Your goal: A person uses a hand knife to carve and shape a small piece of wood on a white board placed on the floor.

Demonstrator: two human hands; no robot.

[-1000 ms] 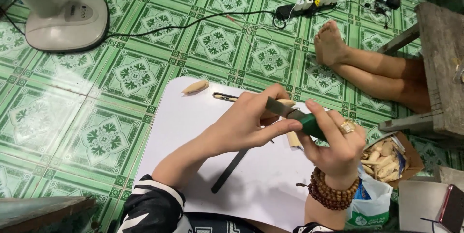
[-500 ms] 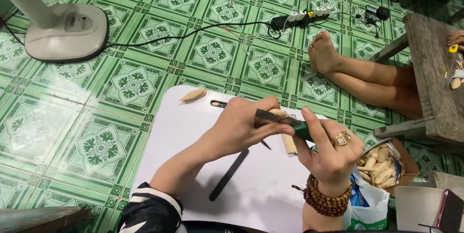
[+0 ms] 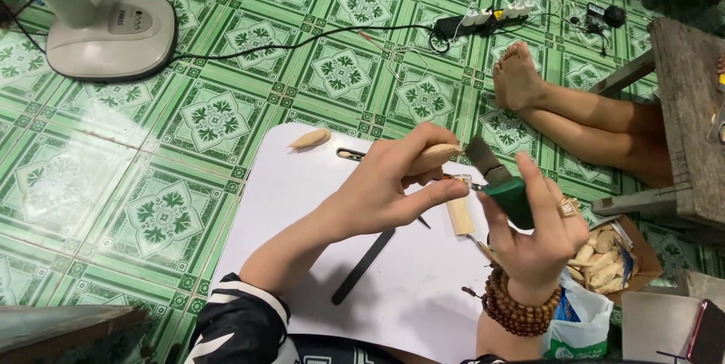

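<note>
Green patterned floor tiles [image 3: 189, 118] surrounded a white board [image 3: 302, 190]. I logged: left hand [image 3: 385, 190] clamped on a pale wooden piece [image 3: 434, 158], lifted since half a second earlier; right hand [image 3: 540, 232] closed around a green-handled knife [image 3: 507, 192], its blade now tilted up toward the wood's tip rather than lying across it, suggesting a fresh cut was being set. Below the left hand lay a dark flat file [image 3: 362, 266]; beyond it, a small wooden blank [image 3: 310, 138]. Right of the right hand, a box of wooden pieces [image 3: 604, 258].
</note>
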